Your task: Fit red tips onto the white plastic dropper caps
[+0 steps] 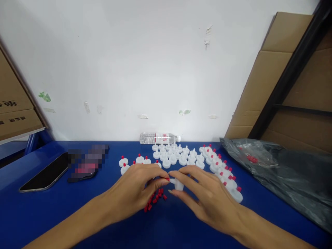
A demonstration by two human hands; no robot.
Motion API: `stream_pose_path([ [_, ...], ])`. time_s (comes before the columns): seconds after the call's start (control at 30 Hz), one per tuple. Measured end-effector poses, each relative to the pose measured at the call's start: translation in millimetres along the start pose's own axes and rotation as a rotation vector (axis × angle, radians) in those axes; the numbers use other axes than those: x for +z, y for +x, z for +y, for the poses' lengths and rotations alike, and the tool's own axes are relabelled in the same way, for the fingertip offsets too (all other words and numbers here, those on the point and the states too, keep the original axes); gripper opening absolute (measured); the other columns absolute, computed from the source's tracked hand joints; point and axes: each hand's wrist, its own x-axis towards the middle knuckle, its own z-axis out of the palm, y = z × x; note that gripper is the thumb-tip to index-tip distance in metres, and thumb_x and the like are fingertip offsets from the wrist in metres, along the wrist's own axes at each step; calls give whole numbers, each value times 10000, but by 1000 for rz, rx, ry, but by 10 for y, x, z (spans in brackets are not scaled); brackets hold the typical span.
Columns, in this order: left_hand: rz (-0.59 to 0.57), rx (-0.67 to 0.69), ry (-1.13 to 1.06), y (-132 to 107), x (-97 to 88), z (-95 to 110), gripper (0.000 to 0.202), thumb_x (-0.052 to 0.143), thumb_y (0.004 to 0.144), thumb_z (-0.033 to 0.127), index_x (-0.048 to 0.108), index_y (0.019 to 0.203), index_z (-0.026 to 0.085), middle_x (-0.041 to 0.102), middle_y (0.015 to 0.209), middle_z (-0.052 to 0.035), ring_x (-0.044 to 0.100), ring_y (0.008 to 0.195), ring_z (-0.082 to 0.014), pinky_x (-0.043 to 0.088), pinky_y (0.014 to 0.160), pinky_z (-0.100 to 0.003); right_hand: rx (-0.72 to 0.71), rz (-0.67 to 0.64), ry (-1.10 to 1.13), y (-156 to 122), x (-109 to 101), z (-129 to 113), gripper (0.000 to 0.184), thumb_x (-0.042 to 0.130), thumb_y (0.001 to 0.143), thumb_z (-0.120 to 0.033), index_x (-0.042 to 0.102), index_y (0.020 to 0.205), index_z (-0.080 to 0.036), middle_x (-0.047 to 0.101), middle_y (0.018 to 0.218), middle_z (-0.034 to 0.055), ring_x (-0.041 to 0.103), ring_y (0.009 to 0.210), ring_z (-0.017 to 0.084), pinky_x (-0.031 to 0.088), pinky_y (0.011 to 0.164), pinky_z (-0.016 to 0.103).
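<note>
Between finger and thumb, my left hand (141, 188) pinches a small red cap (167, 179) at the tip of a nozzle. My right hand (207, 193) grips the white nozzle lid (178, 185), which is turned on its side with its spout pointing left. Partly below my left hand lies a loose pile of red caps (155, 200). Behind my hands stand several white lids with bare spouts (173, 159). Lids with red tips stand to the right (215, 167) and to the left (123, 161); my hands hide some of them.
A clear plastic bottle (147, 138) lies against the wall. Two phones (46, 173) rest on the blue table (109, 235) at left, one partly pixelated. At right, a grey plastic bag (280, 183) bears a clear bag with red bits (252, 159). Cardboard (269, 76) leans behind it.
</note>
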Motion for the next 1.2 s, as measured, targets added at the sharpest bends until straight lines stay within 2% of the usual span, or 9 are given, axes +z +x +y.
stream_pose_path([
  [0.17,-114,-136,70,35,-285,-79,304,497,996,391,725,895,216,687,759,4,545,614,-119,366,567,-244,117,-44,16,32,34,84,180,536,996,-255,621,1155,-252,698,1110,31,664,997,179,537,833,330],
  [0.27,-309,-294,90,21,-496,-206,375,507,965,437,718,762,203,668,665,-2,530,558,-127,346,508,-240,176,-83,43,15,81,144,125,533,982,-203,611,1072,-239,701,1068,22,662,961,180,517,849,350],
  [0.37,-392,-408,105,-51,-659,-301,357,546,918,447,707,718,199,709,700,-18,590,560,-141,357,488,-232,219,-117,83,-3,119,193,79,547,975,-204,601,1023,-237,699,1009,18,660,925,184,509,836,352],
  [0.57,-654,-713,50,-278,-677,-350,236,639,825,444,632,822,208,752,723,-30,663,428,-180,420,488,-234,309,-183,76,8,127,184,45,579,967,-251,621,982,-248,649,972,17,620,774,168,480,681,310],
  [0.7,-647,-740,85,-267,-555,-339,355,541,879,509,527,705,200,726,625,-73,698,472,-240,377,443,-221,357,-232,101,6,159,177,91,564,976,-248,650,954,-267,659,800,-23,642,766,174,465,687,304],
  [0.87,-677,-741,81,-199,-494,-318,205,473,897,309,529,736,195,710,596,-68,701,493,-233,418,494,-231,357,-207,53,10,184,251,222,492,1026,-344,616,1190,-260,717,890,10,686,823,206,493,735,337],
  [0.97,-690,-690,108,-218,-507,-316,186,456,889,266,551,744,198,697,569,-56,709,534,-243,438,530,-250,320,-155,-42,41,136,300,282,385,1062,-336,639,1112,-225,709,919,42,674,832,212,498,748,353],
  [1.07,-718,-659,83,-231,-520,-300,152,488,856,252,554,730,199,717,628,-31,628,424,-168,403,490,-227,253,-113,-139,68,91,330,332,340,1070,-316,656,1082,-216,702,1007,69,656,924,227,502,832,384],
  [1.2,-681,-635,12,-187,-524,-239,116,499,836,226,529,729,194,694,671,10,503,341,-74,357,428,-177,224,-138,-390,50,112,381,366,346,1057,-291,641,1238,-172,677,1222,130,615,1149,296,454,1006,487],
])
